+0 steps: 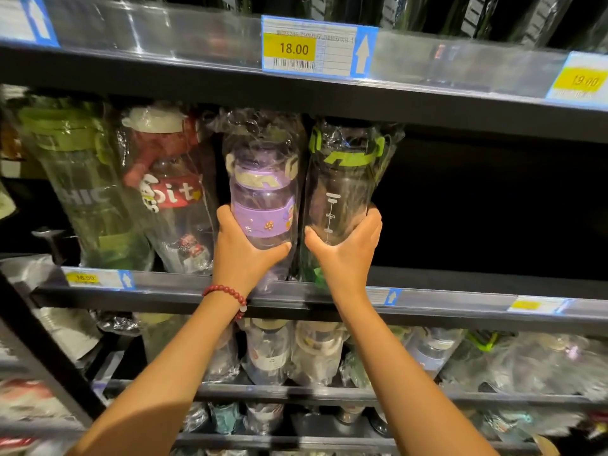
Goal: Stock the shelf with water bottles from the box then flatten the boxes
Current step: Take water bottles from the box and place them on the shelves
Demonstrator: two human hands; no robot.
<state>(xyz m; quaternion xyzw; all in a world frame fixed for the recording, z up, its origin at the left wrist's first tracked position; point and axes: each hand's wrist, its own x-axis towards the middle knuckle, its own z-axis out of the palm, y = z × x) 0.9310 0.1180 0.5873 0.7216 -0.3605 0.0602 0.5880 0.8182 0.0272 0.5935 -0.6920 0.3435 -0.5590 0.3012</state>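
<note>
My left hand [241, 250] grips the lower part of a purple water bottle [263, 189] wrapped in clear plastic, standing upright at the front of the middle shelf [460, 296]. Right beside it, my right hand [345, 246] grips a clear bottle with lime-green trim [345, 172], also wrapped and upright. The two bottles touch side by side. A red bead bracelet sits on my left wrist. No box is in view.
Left of the held pair stand a red-and-white bottle [167, 189] and a green bottle [85, 179]. The shelf to the right of the green-trimmed bottle is dark and bare [493, 209]. Price tags [316, 47] line the shelf edges. Lower shelves hold several wrapped bottles [316, 350].
</note>
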